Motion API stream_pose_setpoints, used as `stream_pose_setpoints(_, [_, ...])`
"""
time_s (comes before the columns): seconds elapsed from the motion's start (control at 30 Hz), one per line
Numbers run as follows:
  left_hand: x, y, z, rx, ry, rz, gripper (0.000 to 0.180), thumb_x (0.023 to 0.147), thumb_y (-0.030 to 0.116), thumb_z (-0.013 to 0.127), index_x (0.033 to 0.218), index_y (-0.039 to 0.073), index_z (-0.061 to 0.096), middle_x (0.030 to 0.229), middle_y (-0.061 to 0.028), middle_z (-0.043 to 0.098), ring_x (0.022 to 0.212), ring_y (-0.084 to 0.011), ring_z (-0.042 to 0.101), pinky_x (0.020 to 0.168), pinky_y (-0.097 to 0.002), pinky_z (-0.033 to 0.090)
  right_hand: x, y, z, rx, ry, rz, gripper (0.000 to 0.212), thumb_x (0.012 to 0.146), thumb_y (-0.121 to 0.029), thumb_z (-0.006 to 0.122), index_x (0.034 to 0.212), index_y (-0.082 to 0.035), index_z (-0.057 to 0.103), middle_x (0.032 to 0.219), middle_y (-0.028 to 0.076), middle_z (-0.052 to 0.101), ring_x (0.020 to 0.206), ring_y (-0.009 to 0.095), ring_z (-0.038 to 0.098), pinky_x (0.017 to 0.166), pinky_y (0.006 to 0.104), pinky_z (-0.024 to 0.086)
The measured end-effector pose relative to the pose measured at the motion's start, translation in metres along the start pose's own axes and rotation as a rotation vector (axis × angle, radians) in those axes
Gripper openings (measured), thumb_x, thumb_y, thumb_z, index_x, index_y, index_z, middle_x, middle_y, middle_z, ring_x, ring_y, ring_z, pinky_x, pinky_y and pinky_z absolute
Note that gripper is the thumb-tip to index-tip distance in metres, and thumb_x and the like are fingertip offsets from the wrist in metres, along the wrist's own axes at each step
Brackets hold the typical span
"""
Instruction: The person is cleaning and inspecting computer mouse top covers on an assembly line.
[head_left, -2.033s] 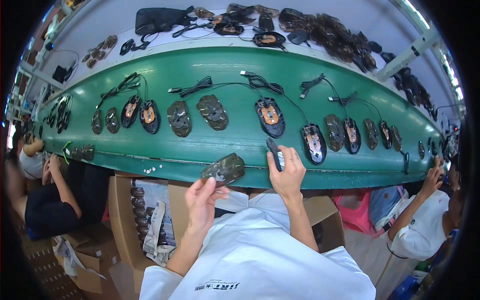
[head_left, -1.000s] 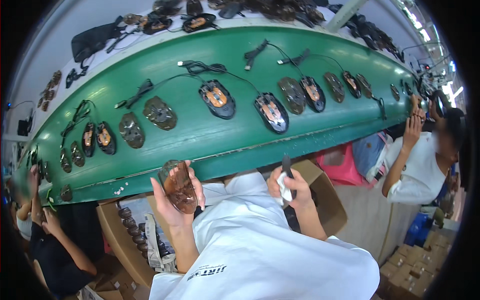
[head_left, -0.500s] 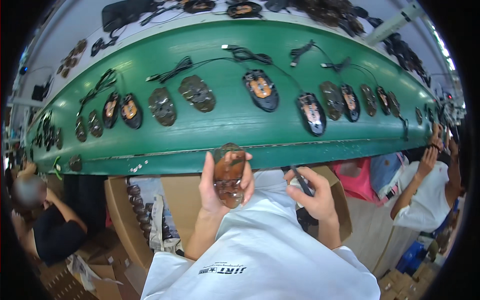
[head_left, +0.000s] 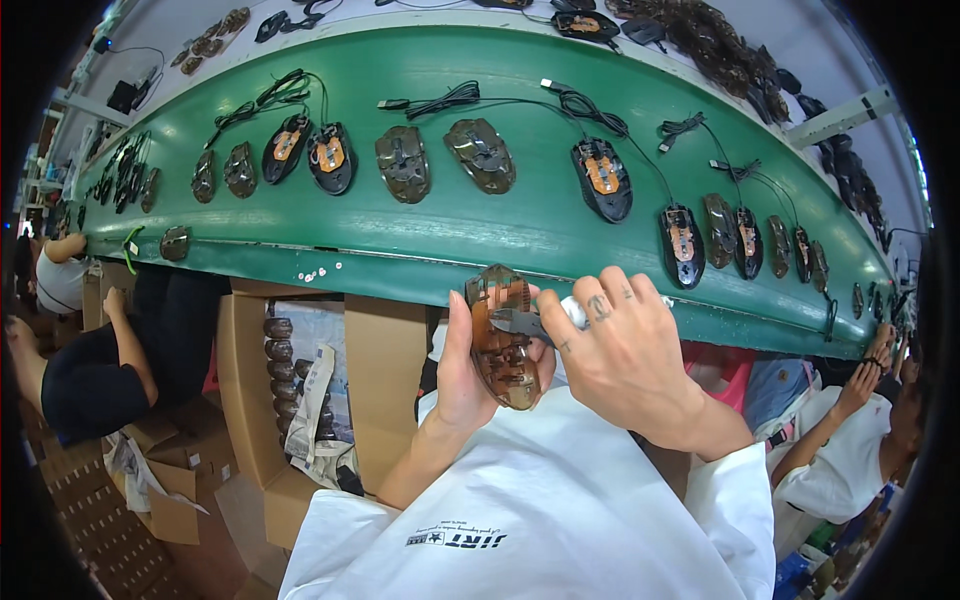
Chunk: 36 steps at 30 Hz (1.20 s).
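My left hand [head_left: 462,385] grips a translucent brown mouse shell [head_left: 503,372], held upright just in front of the green belt's near edge. Its hollow inner side, with moulded ribs, appears to face me. In my right hand [head_left: 630,350] is a pair of pliers [head_left: 518,322] with grey metal jaws and a white grip. The jaws lie against the shell's upper middle; whether they are closed on any part of it cannot be made out. The fingers of my right hand wrap round the grip and hide much of it.
Across the green belt [head_left: 300,215] lie open black mice [head_left: 602,178] with coiled cables and more brown shells [head_left: 402,165]. White bits [head_left: 320,272] sit on its near ledge. A cardboard box [head_left: 380,380] holding stacked shells stands at my left. Other people sit on both sides.
My right hand has come up and leftward, bringing the pliers' jaws onto the shell. The shell stays in my left hand. The view has shifted, and the mice on the belt appear farther right.
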<state>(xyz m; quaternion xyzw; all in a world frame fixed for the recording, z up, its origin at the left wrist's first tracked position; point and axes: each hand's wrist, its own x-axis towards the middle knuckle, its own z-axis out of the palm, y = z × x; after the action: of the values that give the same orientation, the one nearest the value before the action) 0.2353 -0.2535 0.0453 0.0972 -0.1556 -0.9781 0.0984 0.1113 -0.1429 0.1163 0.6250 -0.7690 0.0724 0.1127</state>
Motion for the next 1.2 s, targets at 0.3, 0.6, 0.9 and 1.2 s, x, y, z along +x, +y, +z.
stream_pose_setpoints(0.3, [-0.006, 0.004, 0.013, 0.187, 0.22, 0.063, 0.069, 0.103, 0.062, 0.022, 0.137, 0.008, 0.049, 0.111, -0.0061, 0.064, 0.087, -0.0165, 0.063, 0.075, -0.0311, 0.052, 0.01, -0.008, -0.013, -0.106, -0.029, -0.038, 0.035, 0.071, -0.011, 0.066, 0.105, -0.001, 0.063, 0.086, 0.013, 0.05, 0.072, 0.024, 0.042, 0.064, 0.0343, 0.035])
stream_pose_setpoints(0.6, [-0.006, -0.006, 0.006, 0.405, 0.219, 0.259, 0.076, 0.102, 0.065, 0.019, 0.14, 0.006, 0.048, 0.132, -0.0072, 0.058, 0.118, -0.0147, 0.056, 0.102, -0.0295, 0.041, 0.017, -0.022, -0.029, -0.198, -0.082, -0.031, 0.035, 0.071, -0.009, 0.066, 0.103, 0.003, 0.062, 0.083, 0.015, 0.05, 0.071, 0.024, 0.041, 0.062, 0.034, 0.034])
stream_pose_setpoints(0.9, [-0.006, -0.003, 0.008, 0.686, 0.179, 0.387, 0.076, 0.102, 0.064, 0.016, 0.147, 0.007, 0.037, 0.129, -0.0064, 0.056, 0.113, -0.0147, 0.054, 0.099, -0.0323, 0.04, 0.017, -0.033, -0.026, -0.304, 0.009, -0.017, 0.035, 0.068, -0.006, 0.065, 0.101, 0.006, 0.064, 0.08, 0.017, 0.051, 0.068, 0.024, 0.038, 0.06, 0.0335, 0.032])
stream_pose_setpoints(1.2, [-0.004, 0.001, 0.005, 0.781, 0.22, 0.43, 0.076, 0.102, 0.064, 0.015, 0.147, 0.006, 0.037, 0.129, -0.0067, 0.055, 0.115, -0.0157, 0.052, 0.1, -0.0327, 0.039, 0.019, -0.034, -0.023, -0.39, -0.123, -0.056, 0.029, 0.068, -0.005, 0.066, 0.095, 0.005, 0.065, 0.074, 0.014, 0.05, 0.065, 0.021, 0.034, 0.056, 0.0313, 0.031])
